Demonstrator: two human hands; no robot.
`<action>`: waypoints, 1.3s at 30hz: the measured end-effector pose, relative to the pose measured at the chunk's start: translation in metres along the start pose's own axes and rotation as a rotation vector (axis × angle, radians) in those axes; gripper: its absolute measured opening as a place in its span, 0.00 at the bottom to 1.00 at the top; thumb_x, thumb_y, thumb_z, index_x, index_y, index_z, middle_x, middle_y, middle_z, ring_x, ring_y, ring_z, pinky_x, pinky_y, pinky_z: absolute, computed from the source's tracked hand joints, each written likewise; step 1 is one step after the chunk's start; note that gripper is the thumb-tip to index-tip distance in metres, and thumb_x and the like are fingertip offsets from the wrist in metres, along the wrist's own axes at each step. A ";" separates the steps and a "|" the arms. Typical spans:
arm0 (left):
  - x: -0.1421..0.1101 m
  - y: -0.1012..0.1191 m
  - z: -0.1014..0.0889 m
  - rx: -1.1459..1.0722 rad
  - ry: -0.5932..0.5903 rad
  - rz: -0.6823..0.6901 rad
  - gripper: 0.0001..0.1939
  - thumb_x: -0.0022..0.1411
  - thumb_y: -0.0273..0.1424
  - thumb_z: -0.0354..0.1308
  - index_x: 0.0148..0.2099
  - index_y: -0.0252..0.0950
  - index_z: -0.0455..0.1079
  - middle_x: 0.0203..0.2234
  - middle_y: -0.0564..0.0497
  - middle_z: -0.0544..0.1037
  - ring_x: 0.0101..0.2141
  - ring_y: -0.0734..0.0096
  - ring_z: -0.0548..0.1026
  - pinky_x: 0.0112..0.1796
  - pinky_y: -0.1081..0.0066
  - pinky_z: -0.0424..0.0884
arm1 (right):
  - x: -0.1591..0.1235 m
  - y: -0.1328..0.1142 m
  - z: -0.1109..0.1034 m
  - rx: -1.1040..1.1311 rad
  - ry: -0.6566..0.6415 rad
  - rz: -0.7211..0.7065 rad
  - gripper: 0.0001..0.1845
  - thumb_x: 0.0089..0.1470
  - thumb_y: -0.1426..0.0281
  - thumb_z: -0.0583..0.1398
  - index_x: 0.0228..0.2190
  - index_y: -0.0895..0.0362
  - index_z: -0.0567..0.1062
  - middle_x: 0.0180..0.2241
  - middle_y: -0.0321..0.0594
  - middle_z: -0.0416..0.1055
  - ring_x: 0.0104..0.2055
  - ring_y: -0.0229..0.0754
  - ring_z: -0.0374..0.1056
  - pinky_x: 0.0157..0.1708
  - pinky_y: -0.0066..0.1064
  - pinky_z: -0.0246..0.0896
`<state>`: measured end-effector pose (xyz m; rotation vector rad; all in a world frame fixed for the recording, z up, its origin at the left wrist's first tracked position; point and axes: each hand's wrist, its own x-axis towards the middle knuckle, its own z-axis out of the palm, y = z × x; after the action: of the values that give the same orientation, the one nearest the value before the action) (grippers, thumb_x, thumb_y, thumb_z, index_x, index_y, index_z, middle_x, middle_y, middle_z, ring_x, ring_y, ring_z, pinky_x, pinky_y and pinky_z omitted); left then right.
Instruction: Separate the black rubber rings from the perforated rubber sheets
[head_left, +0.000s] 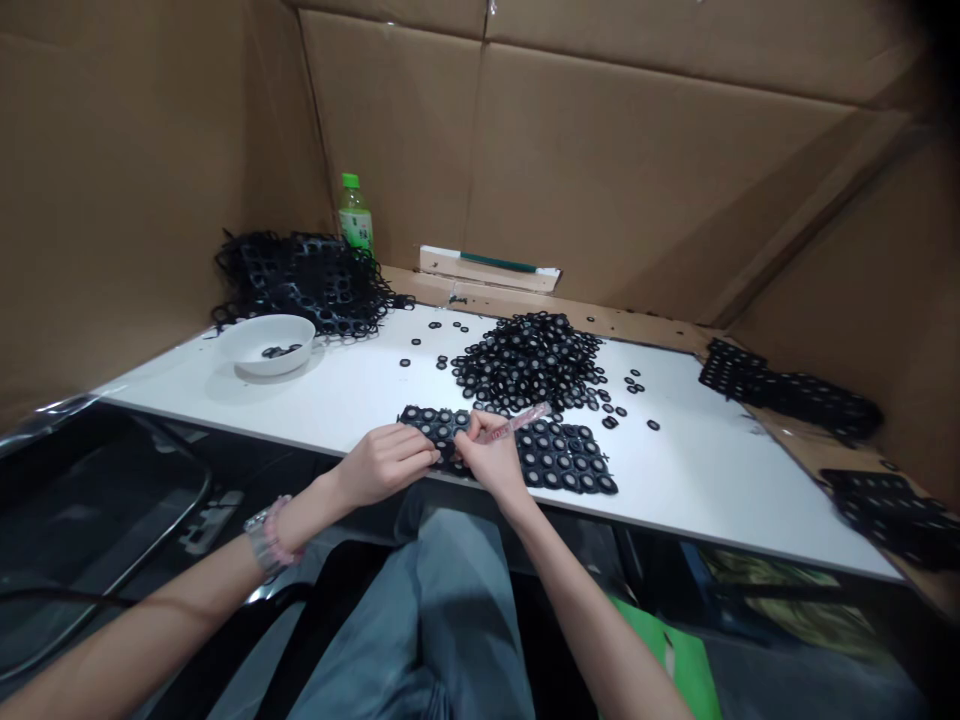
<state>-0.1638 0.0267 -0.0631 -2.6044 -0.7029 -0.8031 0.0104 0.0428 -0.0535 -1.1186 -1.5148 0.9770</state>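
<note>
Currently: your left hand (386, 465), fingers curled, grips a black ring sheet (566, 458); your right hand (487, 455) pinches a pink tool (517, 423) against it. Sheet: near edge of the white table (712, 470), just below a loose ring pile (529, 360). Also: white bowl (266, 345), far left.

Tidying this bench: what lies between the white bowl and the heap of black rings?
In the head view, loose black rings lie on the white table between the white bowl and the heap.
</note>
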 end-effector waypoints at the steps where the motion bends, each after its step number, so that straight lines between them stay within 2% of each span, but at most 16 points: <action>1: 0.000 -0.001 0.000 -0.006 0.004 0.003 0.08 0.62 0.26 0.48 0.34 0.33 0.69 0.26 0.48 0.76 0.29 0.70 0.72 0.30 0.72 0.67 | 0.000 -0.001 0.001 -0.009 -0.002 -0.012 0.12 0.34 0.76 0.53 0.12 0.53 0.53 0.11 0.26 0.49 0.15 0.33 0.49 0.16 0.26 0.44; 8: 0.001 -0.003 0.002 -0.029 0.030 -0.026 0.08 0.62 0.27 0.48 0.35 0.34 0.69 0.28 0.48 0.77 0.32 0.68 0.73 0.34 0.69 0.67 | -0.005 -0.001 0.008 -0.034 -0.026 -0.059 0.12 0.32 0.77 0.53 0.11 0.54 0.53 0.12 0.27 0.50 0.17 0.33 0.48 0.19 0.26 0.43; 10: 0.002 -0.004 -0.004 -0.087 -0.045 -0.056 0.09 0.62 0.27 0.47 0.34 0.34 0.69 0.29 0.47 0.76 0.32 0.68 0.72 0.33 0.70 0.66 | -0.004 0.000 0.005 -0.005 -0.040 -0.039 0.11 0.32 0.76 0.53 0.11 0.54 0.53 0.11 0.26 0.50 0.16 0.32 0.48 0.17 0.26 0.43; 13: 0.010 -0.006 -0.021 -0.239 -0.290 -0.123 0.08 0.61 0.34 0.52 0.36 0.37 0.69 0.31 0.49 0.75 0.32 0.68 0.72 0.32 0.72 0.64 | 0.006 0.000 -0.007 0.060 -0.032 0.013 0.12 0.34 0.74 0.53 0.12 0.53 0.53 0.10 0.25 0.51 0.13 0.32 0.51 0.14 0.24 0.43; 15: 0.020 -0.008 -0.030 -0.321 -0.382 -0.215 0.12 0.57 0.41 0.55 0.37 0.39 0.69 0.32 0.51 0.74 0.33 0.67 0.71 0.33 0.72 0.63 | 0.018 0.001 -0.018 0.094 0.021 0.034 0.12 0.37 0.72 0.53 0.14 0.53 0.52 0.09 0.25 0.52 0.12 0.32 0.53 0.12 0.23 0.43; 17: 0.034 -0.013 -0.031 -0.330 -0.337 -0.371 0.14 0.58 0.44 0.52 0.38 0.39 0.68 0.34 0.51 0.73 0.35 0.66 0.70 0.36 0.70 0.62 | 0.031 0.004 -0.026 0.107 0.090 0.034 0.13 0.38 0.72 0.54 0.14 0.53 0.52 0.10 0.25 0.53 0.12 0.32 0.54 0.12 0.23 0.43; 20: 0.051 -0.021 -0.014 -0.299 -0.261 -0.608 0.14 0.62 0.39 0.47 0.40 0.35 0.67 0.36 0.46 0.72 0.39 0.60 0.68 0.40 0.65 0.61 | 0.045 0.012 -0.029 0.091 0.148 0.029 0.13 0.40 0.70 0.55 0.14 0.53 0.54 0.09 0.25 0.55 0.13 0.33 0.57 0.13 0.23 0.45; 22: 0.058 -0.026 0.003 -0.343 -0.292 -0.665 0.13 0.58 0.37 0.51 0.39 0.33 0.67 0.35 0.44 0.72 0.39 0.56 0.68 0.40 0.63 0.61 | 0.048 0.019 -0.026 0.063 0.161 0.026 0.13 0.42 0.69 0.56 0.14 0.53 0.55 0.09 0.26 0.57 0.13 0.34 0.57 0.14 0.24 0.46; 27: 0.059 -0.036 0.030 -0.491 -0.330 -0.620 0.11 0.53 0.37 0.55 0.34 0.34 0.68 0.30 0.47 0.72 0.34 0.60 0.69 0.37 0.67 0.63 | 0.045 0.026 -0.022 -0.020 0.155 -0.013 0.14 0.38 0.70 0.58 0.13 0.53 0.56 0.09 0.26 0.58 0.13 0.33 0.55 0.15 0.24 0.47; 32: 0.055 -0.047 0.036 -0.615 -0.345 -0.555 0.14 0.58 0.38 0.50 0.29 0.34 0.70 0.26 0.51 0.72 0.30 0.67 0.69 0.34 0.72 0.63 | 0.044 0.023 -0.022 -0.059 0.127 -0.036 0.12 0.37 0.72 0.57 0.13 0.53 0.57 0.09 0.26 0.59 0.13 0.34 0.56 0.15 0.24 0.48; 39: 0.051 -0.044 0.039 -0.653 -0.268 -0.579 0.14 0.59 0.37 0.49 0.29 0.35 0.70 0.26 0.51 0.70 0.31 0.68 0.67 0.37 0.70 0.61 | 0.044 0.025 -0.023 -0.097 0.086 -0.056 0.12 0.39 0.72 0.56 0.13 0.53 0.57 0.09 0.27 0.59 0.13 0.35 0.56 0.17 0.26 0.50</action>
<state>-0.1345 0.0986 -0.0570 -3.1636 -1.5426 -0.9736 0.0326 0.0932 -0.0620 -1.1655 -1.5296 0.8145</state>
